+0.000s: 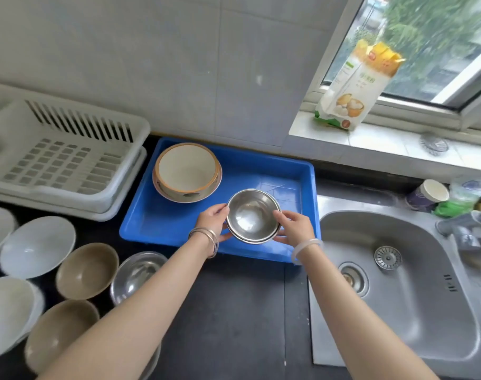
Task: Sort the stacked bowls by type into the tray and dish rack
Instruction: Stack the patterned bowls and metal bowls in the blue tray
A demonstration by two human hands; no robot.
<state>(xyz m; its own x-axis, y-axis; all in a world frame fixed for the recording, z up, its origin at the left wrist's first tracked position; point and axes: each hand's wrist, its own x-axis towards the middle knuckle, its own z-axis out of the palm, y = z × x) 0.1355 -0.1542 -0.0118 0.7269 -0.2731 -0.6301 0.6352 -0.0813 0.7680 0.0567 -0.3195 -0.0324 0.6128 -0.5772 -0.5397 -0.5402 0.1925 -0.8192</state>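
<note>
W/ left hand [212, 222] & right hand [296, 228] each pinching an opp. rim of the shiny round nested steel bowls [251, 216] between them, blue rectangular plastic tray [308, 187] lying just under the grip, they're prob. risking sliding apart & clattering down.

Both forearms [140, 311] are bare along all their visible length, up to the lower edge of the view. The left hand [212, 222] has a cluster of thin silver-coloured metal bangles [205, 238] at the wrist, several round rings lying close together and overlapping. The right hand [297, 227] has a single thicker, smooth bangle [306, 248] at the wrist, milky white and slightly translucent. The fingers [283, 239] are bare too.
</note>
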